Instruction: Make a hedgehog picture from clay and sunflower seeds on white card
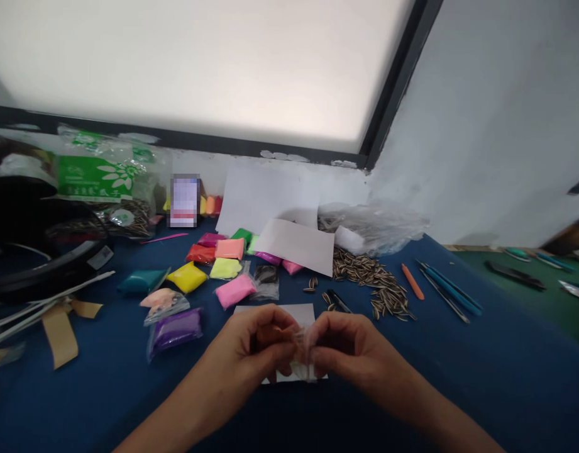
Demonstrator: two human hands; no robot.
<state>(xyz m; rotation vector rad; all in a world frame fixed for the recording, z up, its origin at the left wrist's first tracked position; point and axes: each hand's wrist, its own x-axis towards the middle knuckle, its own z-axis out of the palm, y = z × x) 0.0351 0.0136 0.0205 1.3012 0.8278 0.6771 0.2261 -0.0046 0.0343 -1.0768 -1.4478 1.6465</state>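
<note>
Close in front of me, my left hand [256,343] and my right hand [348,346] pinch a small clear plastic bag [303,352] between them. The fingers of both are closed and nearly meet at it. Something orange shows near the left fingers, but they cover most of it. Beneath the hands lies a white sheet of paper [296,310]. Soft clay packets surround the area to the left: a pink packet [236,290], a yellow packet [188,277] and a purple packet [176,330]. Several loose sunflower seeds [310,285] rest just beyond the paper.
A pile of sunflower seeds [364,277] spreads at right beside an orange tool [412,281] and blue tweezers [452,289]. At left stand a seed bag [105,182] and a black round object [44,270] with white cables. A phone-like screen [183,200] leans near the wall.
</note>
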